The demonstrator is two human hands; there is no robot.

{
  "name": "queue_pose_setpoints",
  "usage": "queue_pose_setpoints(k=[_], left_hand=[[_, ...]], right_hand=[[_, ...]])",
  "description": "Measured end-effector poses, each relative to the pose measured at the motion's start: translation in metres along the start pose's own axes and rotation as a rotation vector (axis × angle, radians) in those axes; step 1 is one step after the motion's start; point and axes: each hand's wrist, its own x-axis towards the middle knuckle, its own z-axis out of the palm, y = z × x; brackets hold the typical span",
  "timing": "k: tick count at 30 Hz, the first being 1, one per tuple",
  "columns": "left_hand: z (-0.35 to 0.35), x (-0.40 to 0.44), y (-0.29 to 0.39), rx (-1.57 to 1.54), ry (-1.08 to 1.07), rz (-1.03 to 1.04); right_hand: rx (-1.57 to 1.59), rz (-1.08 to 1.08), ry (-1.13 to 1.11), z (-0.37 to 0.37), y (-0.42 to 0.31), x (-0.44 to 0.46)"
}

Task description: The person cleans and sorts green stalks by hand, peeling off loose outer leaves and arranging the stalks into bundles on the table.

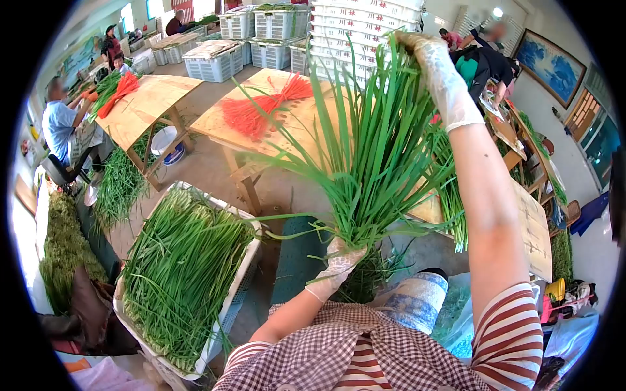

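left hand (338, 267) is closed round the base of the bunch of greens (375, 169), right hand (435, 68) is up high with fingers gathered on the leaf tips. fingertips partly hidden in leaves, can't tell how hard i'm pinching. bunch is in front of me, above my lap, stem end down, leaves fanning upward.

why like this: gripping low probably keeps the stem ends together; arm raised likely because the leaves are long and spread out. full crate (238, 277) sits on the floor to my left, probably for easy reach, with its greens (186, 274) laid mostly one way, i'd guess so they don't tangle. red ties (251, 117) lie on the near table (212, 124), clear of my knees but near enough to get at.

counts:
- gloves on me: 2, thin and pale
- bunch in my hands: 1; leaves too many to count
- crate beside me: 1
- piles of red ties: 2, the other (117, 94) on the left table (163, 91)
- bucket (163, 140): 1, by that table's leg
- tall stack of white crates (365, 19): 1, top cut off, so no layer count
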Motion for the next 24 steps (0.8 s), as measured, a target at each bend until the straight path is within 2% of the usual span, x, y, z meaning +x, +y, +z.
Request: queue_pose_setpoints(k=[1, 2, 4, 7, 8, 9, 12, 16, 20, 21, 23, 24], left_hand=[[-0.013, -0.002, -0.004, 0.332, -0.055, 0.125], [-0.017, -0.004, -0.003, 0.259, -0.068, 0.099], [-0.025, -0.009, -0.002, 0.113, -0.087, 0.045], [-0.041, -0.010, -0.003, -0.017, -0.048, -0.001], [-0.045, -0.010, -0.002, -0.039, -0.044, -0.009], [-0.049, -0.013, -0.002, 0.104, -0.124, 0.048], [-0.052, -0.016, 0.001, 0.296, -0.170, 0.086], [-0.073, -0.002, 0.003, -0.163, -0.240, -0.129], [-0.077, 0.005, -0.004, 0.025, -0.174, -0.045], [-0.078, 0.005, -0.001, -0.026, -0.244, -0.104], [-0.073, 0.000, -0.002, 0.153, -0.289, -0.061], [-0.070, -0.006, -0.005, 0.381, -0.261, 0.043]], right_hand=[[0.037, -0.112, 0.011, -0.003, 0.007, 0.018], [0.075, -0.226, 0.025, -0.002, -0.002, 0.018], [0.159, -0.265, -0.062, -0.024, -0.028, 0.034], [0.775, -0.388, 0.057, -0.046, -0.094, 0.039], [0.841, -0.442, 0.058, -0.056, -0.112, 0.032], [0.850, -0.506, 0.050, -0.074, -0.128, 0.017], [0.893, -0.693, 0.013, -0.136, -0.162, -0.048], [0.908, -0.894, -0.029, -0.219, -0.174, -0.156], [0.851, -0.981, -0.015, -0.267, -0.163, -0.242], [0.835, -0.988, -0.001, -0.274, -0.157, -0.258], [0.808, -0.999, 0.019, -0.284, -0.146, -0.286], [0.794, -1.000, 0.029, -0.287, -0.139, -0.296]])
